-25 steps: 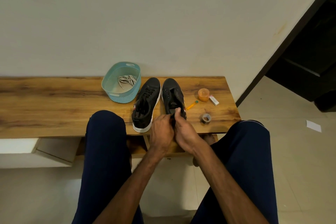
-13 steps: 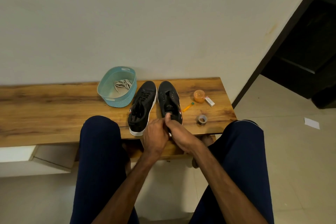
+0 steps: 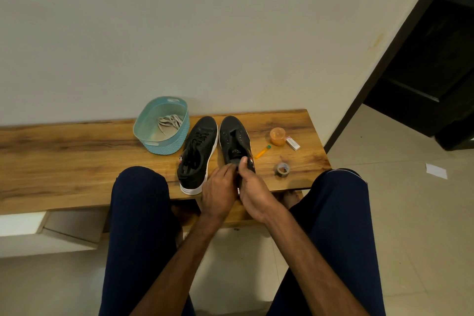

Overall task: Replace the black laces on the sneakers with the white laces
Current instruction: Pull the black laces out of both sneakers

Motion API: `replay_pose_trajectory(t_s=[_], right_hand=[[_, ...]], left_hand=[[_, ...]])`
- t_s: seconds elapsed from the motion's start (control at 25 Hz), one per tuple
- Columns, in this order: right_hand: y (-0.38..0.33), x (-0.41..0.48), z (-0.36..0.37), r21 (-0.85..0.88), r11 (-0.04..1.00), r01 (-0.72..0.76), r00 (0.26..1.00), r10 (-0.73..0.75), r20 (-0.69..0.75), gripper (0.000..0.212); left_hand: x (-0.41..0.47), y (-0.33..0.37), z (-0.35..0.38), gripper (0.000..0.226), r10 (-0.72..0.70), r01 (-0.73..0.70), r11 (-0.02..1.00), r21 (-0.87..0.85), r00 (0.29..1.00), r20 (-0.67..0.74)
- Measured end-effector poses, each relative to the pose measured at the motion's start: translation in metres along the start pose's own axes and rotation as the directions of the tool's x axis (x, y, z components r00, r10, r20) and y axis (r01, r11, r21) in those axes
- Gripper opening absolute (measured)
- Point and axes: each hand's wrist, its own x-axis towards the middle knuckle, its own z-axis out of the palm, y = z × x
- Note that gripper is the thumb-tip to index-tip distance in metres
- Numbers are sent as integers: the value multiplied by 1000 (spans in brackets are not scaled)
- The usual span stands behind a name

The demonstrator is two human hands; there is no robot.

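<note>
Two black sneakers stand side by side on the wooden bench [image 3: 64,161], toes toward the wall. The left sneaker [image 3: 198,151] has black laces in it. The right sneaker [image 3: 234,138] shows bare eyelets and an open tongue. My left hand [image 3: 219,190] and my right hand [image 3: 252,187] meet at the right sneaker's heel end, fingers curled round its collar, my right thumb on its tongue. The heel itself is hidden behind my hands. White laces [image 3: 170,122] lie in a teal basket [image 3: 143,133] to the left of the shoes.
To the right of the shoes lie an orange cup [image 3: 277,136], a small white box [image 3: 293,143], an orange marker [image 3: 262,152] and a tape roll [image 3: 283,169]. My knees flank the bench's near edge. A dark doorway opens at the right.
The view has shifted slightly. My hands stay on the right sneaker's heel end, and my right thumb has slid a little lower on the tongue.
</note>
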Motion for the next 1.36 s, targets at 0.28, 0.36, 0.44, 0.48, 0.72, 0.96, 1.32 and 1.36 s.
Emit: replay_pose_trajectory(t_s=[0.28,0.36,0.44,0.48,0.72,0.96,1.32,1.36], right_hand=[[-9,3,1,-465,882,81,993,-29,117,52],[-8,9,-8,-484,871,79,996,-46,80,61],[-6,6,-11,-534,838,111,982,-9,190,56],[0,4,-10,-582,803,132,965,30,260,52],[-9,4,-25,-592,777,214,955,-295,-42,28],[6,15,-15,-548,821,160,987,-120,110,41],[37,30,12,-318,900,298,912,-367,-183,29],[38,31,14,-304,906,295,915,-360,-183,29]], left_hand=[[4,-7,-2,22,-74,71,996,-57,996,-48],[0,-5,2,16,-34,35,999,13,999,-36],[2,-4,-2,13,-145,142,989,-51,988,-61],[6,-7,-6,14,-237,230,969,-90,968,-79],[26,-31,-28,22,-483,475,797,-373,872,80],[13,-9,-29,19,-447,444,789,-425,889,99],[7,0,-27,19,-691,481,330,-812,710,139],[8,2,-27,21,-723,481,250,-840,670,168]])
